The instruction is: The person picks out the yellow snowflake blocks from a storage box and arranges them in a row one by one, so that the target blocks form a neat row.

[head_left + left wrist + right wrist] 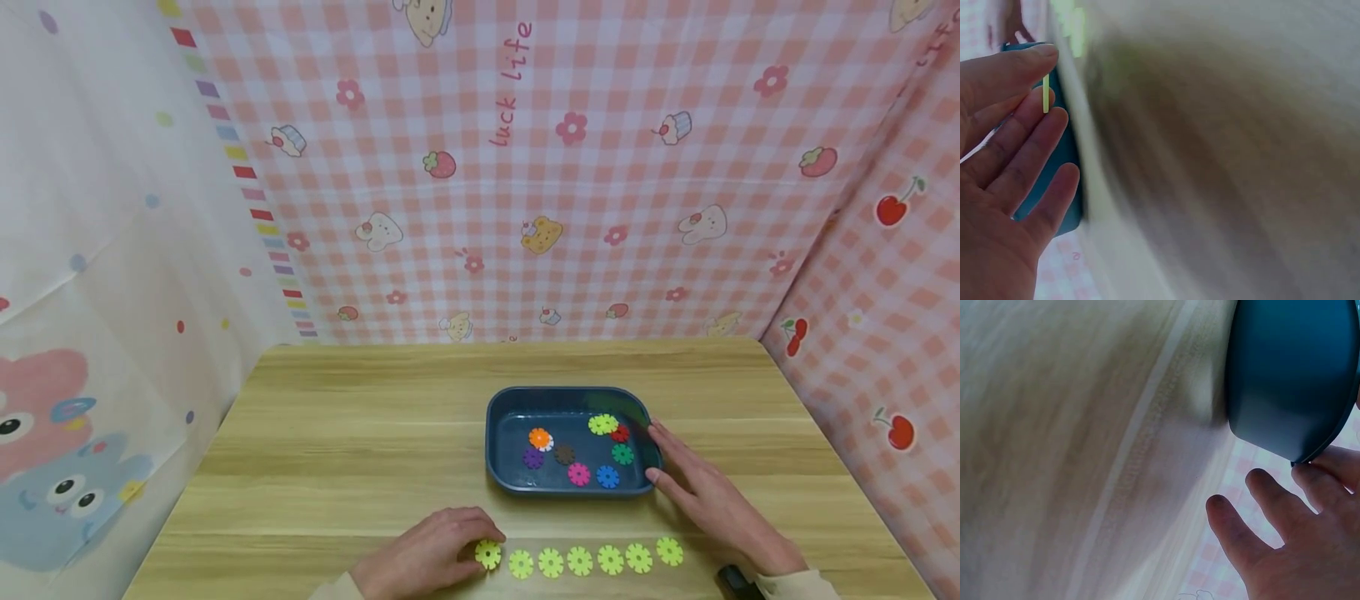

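Note:
My left hand pinches a yellow-green notched plastic disc between thumb and fingertips. The left wrist view shows this disc edge-on, with the other fingers spread loosely. To its right, a row of several matching discs lies on the table. My right hand rests against the right end of a dark blue tray, thumb at the rim. Its fingers look extended in the right wrist view, with a fingertip right at the tray's corner.
Inside the tray lie loose discs: orange, purple, brown, pink, blue, green, red and yellow-green, plus a partly covered white one. Patterned cloth hangs behind the wooden table.

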Action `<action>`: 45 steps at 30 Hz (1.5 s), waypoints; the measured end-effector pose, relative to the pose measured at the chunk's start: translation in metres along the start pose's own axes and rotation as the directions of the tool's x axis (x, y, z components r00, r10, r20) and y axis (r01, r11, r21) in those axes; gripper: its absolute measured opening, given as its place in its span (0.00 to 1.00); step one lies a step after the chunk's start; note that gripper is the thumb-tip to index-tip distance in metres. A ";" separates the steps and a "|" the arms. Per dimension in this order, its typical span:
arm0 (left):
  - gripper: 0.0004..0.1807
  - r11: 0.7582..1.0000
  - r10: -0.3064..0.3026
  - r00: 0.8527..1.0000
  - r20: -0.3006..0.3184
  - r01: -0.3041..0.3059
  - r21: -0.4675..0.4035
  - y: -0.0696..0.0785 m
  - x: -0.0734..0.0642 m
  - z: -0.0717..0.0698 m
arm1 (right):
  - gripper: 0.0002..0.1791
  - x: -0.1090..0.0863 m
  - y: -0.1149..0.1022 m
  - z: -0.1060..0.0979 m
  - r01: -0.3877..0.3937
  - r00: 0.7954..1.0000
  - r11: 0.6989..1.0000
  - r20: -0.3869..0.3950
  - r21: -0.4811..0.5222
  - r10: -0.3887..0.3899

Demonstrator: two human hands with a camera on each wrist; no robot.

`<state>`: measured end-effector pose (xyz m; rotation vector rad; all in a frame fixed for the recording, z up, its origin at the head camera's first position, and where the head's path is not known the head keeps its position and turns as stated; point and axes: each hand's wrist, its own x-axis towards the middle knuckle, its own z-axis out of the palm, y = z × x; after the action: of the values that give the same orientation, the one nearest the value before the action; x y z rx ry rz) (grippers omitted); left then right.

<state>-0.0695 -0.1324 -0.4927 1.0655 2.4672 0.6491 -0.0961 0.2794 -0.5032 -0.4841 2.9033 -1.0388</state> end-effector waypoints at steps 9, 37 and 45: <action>0.16 0.999 0.001 1.000 -0.003 -0.001 0.036 -0.007 0.007 0.009 | 0.37 0.001 0.002 0.004 -0.018 1.000 1.000 0.014 0.017 0.018; 0.17 0.986 0.056 0.998 0.015 -0.057 0.158 -0.010 0.014 0.011 | 0.37 0.001 0.000 0.005 -0.033 0.999 0.999 0.022 0.028 0.032; 0.19 0.992 0.033 0.999 0.037 -0.038 0.123 -0.008 0.013 0.008 | 0.37 0.000 0.002 0.004 -0.038 0.999 0.999 0.019 0.034 0.038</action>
<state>-0.0782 -0.1256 -0.5055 1.1588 2.4904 0.4890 -0.0958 0.2785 -0.5074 -0.4328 2.8618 -1.0714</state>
